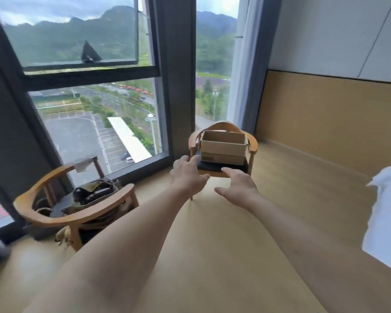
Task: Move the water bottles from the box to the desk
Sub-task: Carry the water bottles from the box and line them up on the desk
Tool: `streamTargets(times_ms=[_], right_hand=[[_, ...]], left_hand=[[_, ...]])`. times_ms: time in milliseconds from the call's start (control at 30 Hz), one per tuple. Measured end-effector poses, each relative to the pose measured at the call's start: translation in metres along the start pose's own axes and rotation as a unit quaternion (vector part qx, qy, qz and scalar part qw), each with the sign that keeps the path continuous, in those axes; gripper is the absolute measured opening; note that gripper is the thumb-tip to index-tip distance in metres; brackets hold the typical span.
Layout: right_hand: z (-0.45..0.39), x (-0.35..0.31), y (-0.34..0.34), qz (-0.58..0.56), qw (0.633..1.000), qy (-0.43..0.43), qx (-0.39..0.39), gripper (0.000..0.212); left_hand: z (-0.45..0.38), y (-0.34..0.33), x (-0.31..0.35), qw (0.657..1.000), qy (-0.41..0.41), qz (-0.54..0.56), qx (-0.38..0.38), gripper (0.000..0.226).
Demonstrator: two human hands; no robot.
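Observation:
An open brown cardboard box [222,147] sits on the dark seat of a wooden armchair [253,144] by the window. From here its inside is hidden, so no bottles show. Both my arms stretch out toward it. My left hand [187,175] is in front of the chair's left side, fingers apart and holding nothing. My right hand [237,187] hovers below the seat's front edge, also spread and holding nothing. Neither hand touches the box. No desk is in view.
A second wooden armchair [77,213] at the lower left holds a bag and dark gear [95,193]. Tall windows [95,123] run along the left, and a wood-panelled wall [330,118] stands on the right. White fabric [386,222] shows at the right edge. Pale wooden floor [212,256] lies between.

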State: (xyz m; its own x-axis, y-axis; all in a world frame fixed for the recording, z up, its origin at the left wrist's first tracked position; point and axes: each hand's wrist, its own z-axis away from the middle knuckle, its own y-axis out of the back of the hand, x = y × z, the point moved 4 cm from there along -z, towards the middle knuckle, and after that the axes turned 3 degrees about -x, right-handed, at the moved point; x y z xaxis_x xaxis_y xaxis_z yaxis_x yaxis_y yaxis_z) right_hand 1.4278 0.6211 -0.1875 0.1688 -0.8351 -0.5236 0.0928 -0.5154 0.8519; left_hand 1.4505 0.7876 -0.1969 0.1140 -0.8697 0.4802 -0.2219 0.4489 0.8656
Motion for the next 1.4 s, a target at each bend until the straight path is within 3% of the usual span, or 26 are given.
streamTargets(times_ms=[200, 433, 700, 867, 1400], right_hand=[[-0.101, 0.057, 0.02, -0.012, 0.997, -0.075, 0.016, 0.071], [-0.23, 0.116, 0.011, -0.017, 0.995, -0.1, 0.019, 0.073], [-0.414, 0.181, 0.022, 0.016, 0.995, -0.089, -0.037, 0.079], [-0.522, 0.193, 0.041, -0.006, 0.998, -0.063, -0.021, 0.075], [-0.817, 0.289, -0.028, -0.028, 0.983, -0.159, -0.092, 0.08]], left_hand=[[-0.108, -0.058, 0.048, 0.997, -0.067, 0.008, -0.047, 0.073], [-0.227, -0.118, 0.069, 0.991, -0.098, -0.005, -0.087, 0.072], [-0.406, -0.174, 0.089, 0.993, -0.056, -0.034, -0.094, 0.068], [-0.51, -0.188, 0.109, 0.996, -0.057, -0.04, -0.061, 0.071], [-0.802, -0.32, 0.058, 0.982, -0.007, -0.053, -0.179, 0.068]])
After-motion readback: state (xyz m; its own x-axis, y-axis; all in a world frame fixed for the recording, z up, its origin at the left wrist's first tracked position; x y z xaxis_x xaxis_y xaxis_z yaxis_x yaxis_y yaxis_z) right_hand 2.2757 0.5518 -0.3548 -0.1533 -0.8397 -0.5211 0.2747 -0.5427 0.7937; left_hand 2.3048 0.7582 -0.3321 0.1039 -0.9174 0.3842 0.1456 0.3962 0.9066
